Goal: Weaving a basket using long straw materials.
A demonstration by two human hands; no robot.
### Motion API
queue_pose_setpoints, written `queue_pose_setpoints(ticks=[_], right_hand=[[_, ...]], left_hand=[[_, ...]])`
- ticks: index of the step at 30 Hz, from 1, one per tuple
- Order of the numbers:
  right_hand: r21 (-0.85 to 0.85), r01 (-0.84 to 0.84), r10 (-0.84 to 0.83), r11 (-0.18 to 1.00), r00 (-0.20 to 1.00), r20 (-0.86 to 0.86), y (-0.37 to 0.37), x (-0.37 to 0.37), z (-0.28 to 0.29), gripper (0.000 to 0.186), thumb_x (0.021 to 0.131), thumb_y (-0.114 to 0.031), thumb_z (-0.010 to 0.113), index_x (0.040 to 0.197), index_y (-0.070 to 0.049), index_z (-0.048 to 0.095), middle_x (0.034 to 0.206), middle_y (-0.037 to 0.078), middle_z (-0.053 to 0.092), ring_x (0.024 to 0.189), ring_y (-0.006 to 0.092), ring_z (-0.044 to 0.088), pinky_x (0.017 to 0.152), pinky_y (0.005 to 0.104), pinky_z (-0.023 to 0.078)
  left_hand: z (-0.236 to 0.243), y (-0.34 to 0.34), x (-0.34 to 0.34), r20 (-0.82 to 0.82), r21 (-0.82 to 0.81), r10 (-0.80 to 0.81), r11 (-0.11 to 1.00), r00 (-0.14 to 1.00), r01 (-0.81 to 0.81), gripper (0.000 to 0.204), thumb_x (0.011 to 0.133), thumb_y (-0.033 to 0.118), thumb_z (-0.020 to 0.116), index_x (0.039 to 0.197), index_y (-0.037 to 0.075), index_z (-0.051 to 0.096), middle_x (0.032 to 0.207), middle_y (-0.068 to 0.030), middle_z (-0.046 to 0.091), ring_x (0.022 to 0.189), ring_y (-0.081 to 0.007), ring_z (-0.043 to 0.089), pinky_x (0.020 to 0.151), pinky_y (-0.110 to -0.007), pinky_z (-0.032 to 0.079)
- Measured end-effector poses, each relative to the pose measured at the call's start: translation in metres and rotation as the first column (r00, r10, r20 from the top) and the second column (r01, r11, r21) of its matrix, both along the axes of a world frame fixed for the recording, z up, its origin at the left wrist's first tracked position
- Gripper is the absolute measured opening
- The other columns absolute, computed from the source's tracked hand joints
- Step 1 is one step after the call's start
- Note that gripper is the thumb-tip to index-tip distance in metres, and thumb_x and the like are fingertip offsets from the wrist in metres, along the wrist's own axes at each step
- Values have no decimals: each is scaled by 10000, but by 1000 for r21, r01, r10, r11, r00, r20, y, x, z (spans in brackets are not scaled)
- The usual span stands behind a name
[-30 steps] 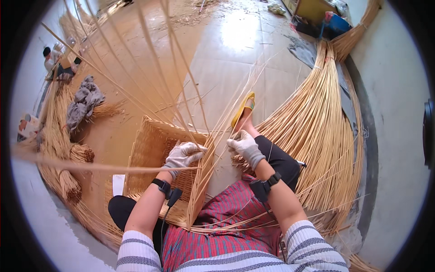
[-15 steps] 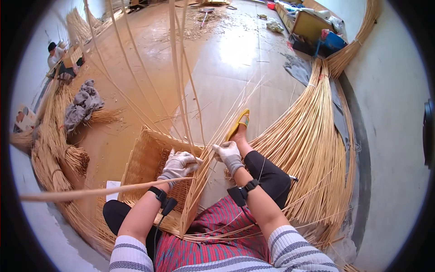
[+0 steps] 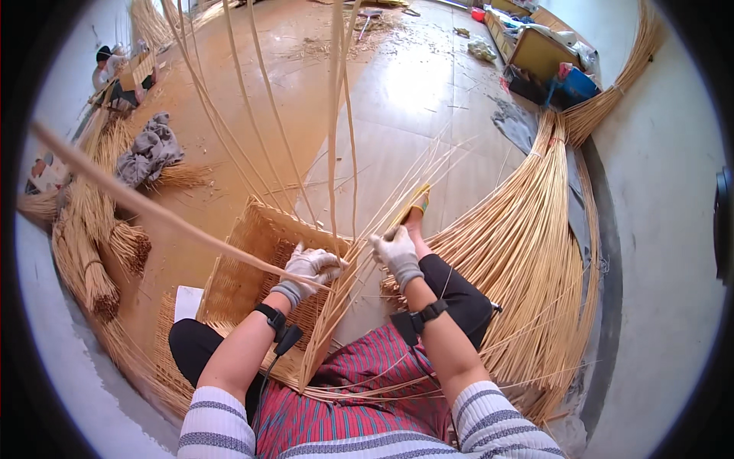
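Note:
A rectangular woven wicker basket (image 3: pixel 229 260) rests on its side against my lap, with tall upright stakes (image 3: pixel 334 138) rising from its edge. My left hand (image 3: pixel 312 266), in a pale glove, reaches across the basket, its fingers closed on a wicker rod at the right-hand edge. My right hand (image 3: pixel 397 251), also gloved, is pinched round thin wicker rods (image 3: pixel 394 213) that fan out beyond it, away from me. A long thick rod (image 3: pixel 183 226) slants toward the camera from beside my left hand. The exact fingertip grip is partly hidden.
A large bundle of wicker rods (image 3: pixel 520 268) spreads over the floor at right. More bundles (image 3: pixel 95 245) and a grey cloth (image 3: pixel 149 149) lie at left. A person (image 3: pixel 107 69) sits far left. Bins and a blue container (image 3: pixel 575 86) stand far right.
The long rod's near end has swung up from almost level to a steep slant. My right hand has shifted slightly right, still gripping rods. My left hand stays at the basket's edge.

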State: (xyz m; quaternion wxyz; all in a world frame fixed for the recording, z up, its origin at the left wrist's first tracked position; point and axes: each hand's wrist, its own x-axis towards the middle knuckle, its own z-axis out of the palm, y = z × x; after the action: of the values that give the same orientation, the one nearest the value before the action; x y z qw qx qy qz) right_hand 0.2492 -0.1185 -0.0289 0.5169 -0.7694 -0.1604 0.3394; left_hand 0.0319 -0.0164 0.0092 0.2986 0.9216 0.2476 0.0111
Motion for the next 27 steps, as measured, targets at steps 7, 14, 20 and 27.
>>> queue_pose_setpoints(ticks=[7, 14, 20, 27], right_hand=[[-8, 23, -24, 1000, 972, -232, -14, -2, -21, 399, 822, -152, 816, 1016, 7, 505, 816, 140, 669, 630, 207, 670, 556, 347, 575], [327, -322, 238, 888, 933, 271, -20, -11, 53, 309, 796, -46, 788, 1056, -34, 623, 903, 105, 659, 754, 254, 666, 632, 353, 561], [137, -208, -40, 969, 412, 910, 12, -52, 75, 620, 769, -90, 800, 1360, -128, 617, 1188, 119, 550, 1092, 284, 561, 917, 408, 490], [368, -204, -89, 907, 761, 643, 18, -20, 32, 227, 989, -263, 615, 1004, -45, 678, 892, 168, 661, 875, 349, 657, 860, 452, 501]], left_hand=[[-5, 2, -4, 69, -138, 33, 990, 997, -24, 220, 932, 423, 691, 1118, 328, 762, 1042, 13, 734, 1132, -198, 647, 1203, -608, 166], [0, -2, -5, 53, -144, 77, 987, 996, -69, 234, 938, 438, 680, 1104, 298, 766, 1063, 11, 737, 1129, -197, 647, 1212, -557, 182], [-17, 1, -9, 187, 11, -22, 1000, 982, 21, 242, 923, 286, 720, 1148, 200, 690, 1082, -10, 730, 1148, -242, 635, 1199, -482, 238], [4, -4, 0, 346, 51, -113, 993, 931, 102, 343, 860, 74, 693, 1196, 128, 653, 1147, -117, 633, 1076, -326, 625, 942, -420, 518]])
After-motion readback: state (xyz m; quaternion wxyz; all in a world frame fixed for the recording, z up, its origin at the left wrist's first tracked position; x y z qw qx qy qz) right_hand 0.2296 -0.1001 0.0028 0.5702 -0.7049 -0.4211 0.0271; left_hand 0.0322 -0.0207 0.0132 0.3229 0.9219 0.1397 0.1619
